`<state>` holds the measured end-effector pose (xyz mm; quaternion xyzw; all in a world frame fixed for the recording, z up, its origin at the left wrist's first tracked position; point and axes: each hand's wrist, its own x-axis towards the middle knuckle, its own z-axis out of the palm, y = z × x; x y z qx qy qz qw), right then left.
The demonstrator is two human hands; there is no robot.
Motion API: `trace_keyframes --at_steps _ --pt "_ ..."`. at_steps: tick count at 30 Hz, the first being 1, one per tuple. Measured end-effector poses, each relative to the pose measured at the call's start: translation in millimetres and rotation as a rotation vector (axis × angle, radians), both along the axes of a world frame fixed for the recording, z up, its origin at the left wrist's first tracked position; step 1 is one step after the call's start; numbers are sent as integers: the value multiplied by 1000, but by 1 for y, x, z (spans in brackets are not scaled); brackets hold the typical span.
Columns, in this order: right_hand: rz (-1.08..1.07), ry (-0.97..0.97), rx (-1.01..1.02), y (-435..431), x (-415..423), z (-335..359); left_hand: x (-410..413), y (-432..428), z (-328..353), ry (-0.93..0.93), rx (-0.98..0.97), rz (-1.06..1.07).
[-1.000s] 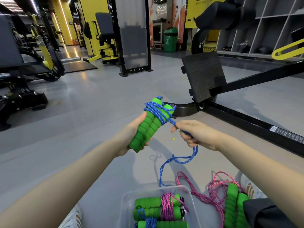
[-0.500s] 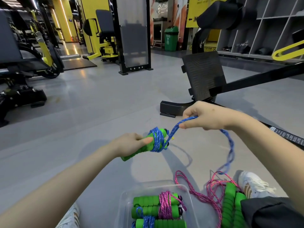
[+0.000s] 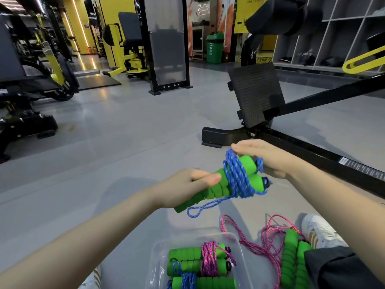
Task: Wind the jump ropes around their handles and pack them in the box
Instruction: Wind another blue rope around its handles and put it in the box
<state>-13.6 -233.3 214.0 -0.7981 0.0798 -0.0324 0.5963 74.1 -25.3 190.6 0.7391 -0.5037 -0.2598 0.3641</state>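
Overall: a person sits on a grey gym floor [image 3: 125, 142] with both bare forearms stretched forward, seen from their own eye level.
Left hand [image 3: 187, 188]: wrapped round the lower end of two green foam handles [image 3: 248, 170] held side by side, with the thumb lying along the top. The handles tilt up towards the right.
Blue rope [image 3: 236, 180]: wound in several turns round the upper half of the handles. A short looped tail hangs below them.
Right hand [image 3: 268, 157]: just past the handles' upper end, fingertips pinched on the blue rope at the top of the coil. Another small loop of it shows under the palm.
Box [image 3: 155, 255]: clear plastic, on the floor below the hands and close to the person, partly cut off by the bottom edge.
Packed ropes [image 3: 208, 260]: green handles lying across the box, one pair bound with pink cord and another below it bound with blue.
Pink rope [image 3: 258, 249]: loose and tangled on the floor just right of the box.
Loose handles [image 3: 291, 255]: two green ones side by side among the pink rope.
Shoe [image 3: 318, 228]: white, just beyond the loose handles, beside a dark trouser leg.
Background: a black footplate [image 3: 256, 94] on a machine frame beyond the right hand, yellow-and-black machines at left, and a green bin [image 3: 214, 47] far back.
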Motion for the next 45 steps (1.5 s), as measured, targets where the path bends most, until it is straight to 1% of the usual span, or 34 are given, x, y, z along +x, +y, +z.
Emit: trace_keyframes --at_steps 1,3,5,7,11,15,18,22,23,25,27,28,30,31,33,38,40,42,44,45 --pt "-24 3 43 -1 0 -2 -2 -2 2 76 -34 31" --pt "-122 -1 62 0 1 -4 -2 -5 3 226 -77 103" --pt "-99 -10 109 7 4 -8 1 -7 4 380 -126 167" --pt "-65 8 180 15 10 -13 4 -6 5 488 -182 207" --pt "-19 79 178 21 18 -17 8 -4 2 624 -234 324" --pt "19 147 69 19 12 -9 25 2 1 673 -257 517" --pt "28 181 -123 20 7 5 34 7 -3 616 -163 617" --pt "110 223 -456 26 3 20 37 9 -10 522 3 658" --pt "137 243 -545 30 3 22 37 7 -11 455 47 665" --pt "211 278 -709 37 1 25 37 2 -15 224 143 661" --pt "257 254 -815 43 2 29 36 -1 -16 -22 254 580" --pt "246 210 -859 43 3 32 36 0 -16 -92 303 514" --pt "192 105 -916 38 4 36 34 2 -14 -98 368 371" --pt "174 59 -896 35 4 37 33 4 -12 -83 384 298" --pt "174 2 -790 28 3 38 29 7 -8 -26 409 166" --pt "196 -42 -373 15 -1 28 12 8 10 230 453 -48" --pt "176 -33 -154 10 1 17 6 7 16 366 444 -108" --pt "115 -40 42 6 3 -2 0 6 17 566 347 -155" --pt "-74 22 241 3 9 -17 -4 2 15 746 215 -191" --pt "-150 24 392 5 10 -20 -6 0 15 813 160 -187"
